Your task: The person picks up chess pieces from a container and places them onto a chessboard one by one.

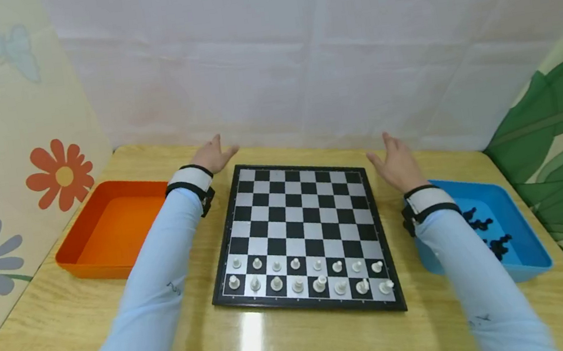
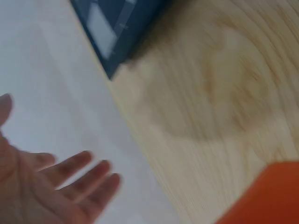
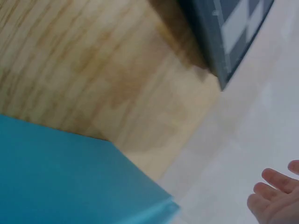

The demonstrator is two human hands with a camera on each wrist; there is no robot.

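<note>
The left hand [image 1: 213, 156] is up in the air with its fingers [image 2: 79, 172] spread flat and holding nothing. The right hand [image 1: 396, 165] is the same, fingers apart and holding nothing. Between the two hands lies the chessboard [image 1: 302, 220] on the desk [image 1: 58, 347]; each hand is just beside a far corner of it. The white pieces [image 1: 305, 276] stand in two rows on the side of the board far from the hands. An orange tray [image 1: 107, 234] sits just outside the left hand. A blue tray [image 1: 523, 247] with black pieces [image 1: 486, 231] sits behind the right hand.

Head overlooks chessboard [image 1: 302, 235]; wrists share corners.
</note>
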